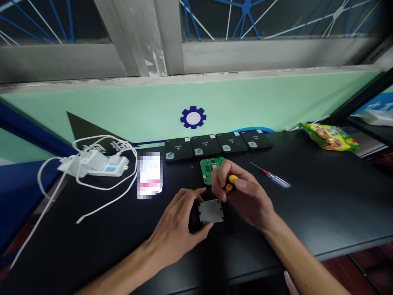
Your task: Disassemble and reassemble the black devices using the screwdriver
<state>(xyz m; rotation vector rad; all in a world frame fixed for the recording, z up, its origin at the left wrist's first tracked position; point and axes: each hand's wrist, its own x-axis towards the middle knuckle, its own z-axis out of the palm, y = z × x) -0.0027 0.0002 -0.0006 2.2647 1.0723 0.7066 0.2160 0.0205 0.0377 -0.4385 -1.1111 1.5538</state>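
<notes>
My left hand (181, 217) curves round a small black case, its thumb at the near edge and fingers at the far edge. A silver metal plate (211, 211) with dark notches along its edges lies in the case. My right hand (242, 192) is closed round a screwdriver (230, 183) with a yellow and black handle, held above the case's far right corner. The screwdriver's shaft and tip are hidden. Just behind the hands, a green circuit board (208, 170) lies on the table, partly covered by my right fingers.
Several black boxes (179, 149) stand in a row along the wall. A clear-handled screwdriver (273, 177) lies to the right, a snack bag (330, 136) farther right. On the left are a lit phone (150, 174) and a power strip (112, 167) with white cables.
</notes>
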